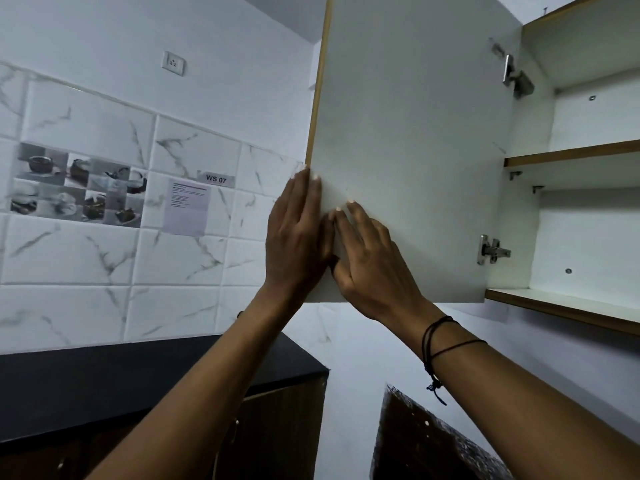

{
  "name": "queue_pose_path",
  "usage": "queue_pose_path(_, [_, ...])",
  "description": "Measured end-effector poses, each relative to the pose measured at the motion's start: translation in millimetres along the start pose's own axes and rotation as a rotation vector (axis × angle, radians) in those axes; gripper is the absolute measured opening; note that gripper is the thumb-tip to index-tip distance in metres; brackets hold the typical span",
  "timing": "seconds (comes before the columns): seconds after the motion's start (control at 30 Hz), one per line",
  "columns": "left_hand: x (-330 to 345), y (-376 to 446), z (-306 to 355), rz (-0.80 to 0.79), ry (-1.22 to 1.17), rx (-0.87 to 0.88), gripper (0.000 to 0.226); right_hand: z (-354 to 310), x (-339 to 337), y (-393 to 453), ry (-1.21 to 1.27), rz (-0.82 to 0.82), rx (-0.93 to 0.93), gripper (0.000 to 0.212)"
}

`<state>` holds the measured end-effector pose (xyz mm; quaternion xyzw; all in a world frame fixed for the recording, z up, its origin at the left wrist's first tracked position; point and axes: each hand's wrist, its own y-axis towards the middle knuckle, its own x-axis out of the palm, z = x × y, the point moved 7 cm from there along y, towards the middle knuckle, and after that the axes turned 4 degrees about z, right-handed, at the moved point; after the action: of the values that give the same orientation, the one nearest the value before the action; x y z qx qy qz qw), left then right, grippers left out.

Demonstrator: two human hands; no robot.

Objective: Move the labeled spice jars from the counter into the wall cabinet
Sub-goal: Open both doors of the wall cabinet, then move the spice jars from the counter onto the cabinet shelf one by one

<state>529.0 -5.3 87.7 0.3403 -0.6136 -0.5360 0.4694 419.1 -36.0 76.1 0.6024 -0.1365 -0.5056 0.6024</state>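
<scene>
The white wall cabinet door [408,133] stands swung open in front of me, its inner face toward the camera. My left hand [298,237] wraps the door's free left edge near the lower corner, fingers stretched up along it. My right hand [370,268] lies flat against the door's inner face just beside the left hand, fingers spread. Inside the cabinet, the middle shelf [571,155] and the bottom shelf [561,306] are bare where visible. No spice jar is in view.
A black counter [138,375] runs below at the left, over brown lower cabinet doors [277,427]. The tiled wall carries a socket [174,63] and a paper note [188,211]. A dark wrapped board [426,445] leans at the bottom. Two metal hinges [493,251] hold the door.
</scene>
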Motion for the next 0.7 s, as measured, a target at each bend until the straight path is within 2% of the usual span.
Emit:
queue_pose_path(0.07, [0.5, -2.5, 19.8, -0.015, 0.094, 0.123, 0.045, 10.6, -7.2, -7.4, -0.014, 0.001, 0.040, 0.065])
queue_pose_path(0.17, [8.8, -10.7, 46.2, -0.120, 0.068, 0.184, 0.049, 29.3, -19.1, -24.0, -0.023, 0.016, 0.099, 0.063])
queue_pose_path(0.37, [43.4, -53.9, 101.6, -0.407, -0.289, -0.013, 0.057, 65.6, -44.5, -76.1, -0.114, 0.026, 0.218, 0.061])
queue_pose_path(0.7, [80.0, -205.0, 208.1, -0.766, -0.765, -0.100, 0.050, 120.5, -46.6, -253.2, -0.252, -0.209, 0.545, 0.064])
